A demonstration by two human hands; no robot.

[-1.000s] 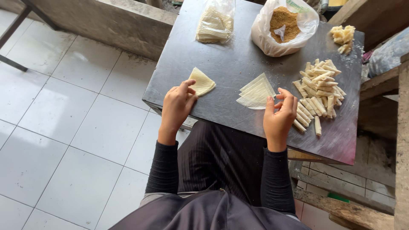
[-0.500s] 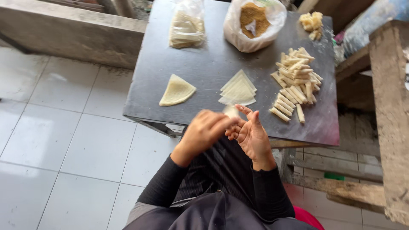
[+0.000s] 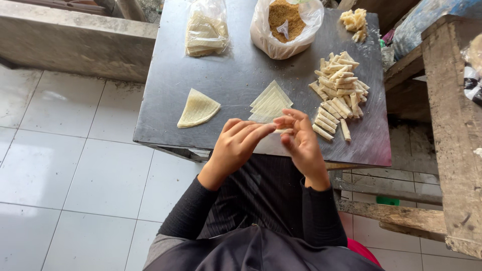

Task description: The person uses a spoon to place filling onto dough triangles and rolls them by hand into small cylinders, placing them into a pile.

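Up top, a plastic bag (image 3: pixel 286 35) holds brown crumbs (image 3: pixel 286 12).

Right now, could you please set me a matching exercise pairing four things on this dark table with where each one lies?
Things:
1. Single folded wrapper
2. Pile of finished rolls
3. Bag of brown crumbs
4. Stack of flat wrappers

Places:
A. Far edge of the table, bag mouth open
B. Alone, towards the table's left side
C. Right side of the table, heaped together
D. Centre, just beyond the fingertips of both hands

Pairs: 1-B, 2-C, 3-A, 4-D
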